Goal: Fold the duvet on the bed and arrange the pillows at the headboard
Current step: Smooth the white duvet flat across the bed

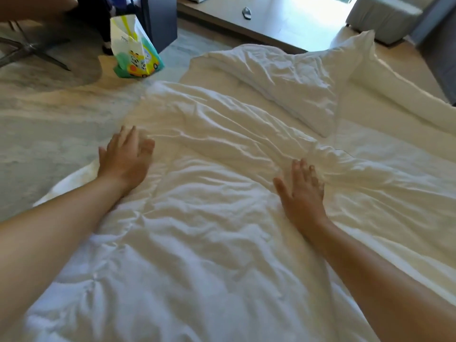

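So, the duvet [209, 218] lies spread and creased across the bed, running from the near edge up toward the far end, where a flap of it is turned back in a loose triangle. Left hand [123, 159] flat on the duvet's left edge, fingers straight and spread, gripping nothing. Right hand [302, 191] flat too, fingers splayed, pressing the cloth near the middle ridge of wrinkles. Looks like the smoothing step, flattening the layer before another fold. Next move, I'd judge, calls for both hands to pinch an edge or corners and carry it across evenly. Out to the right, bare sheet [394, 154] and a long pillow [399, 92] by the far side, not yet placed. Beyond, on the floor [49, 134], a colourful bag [134, 53].
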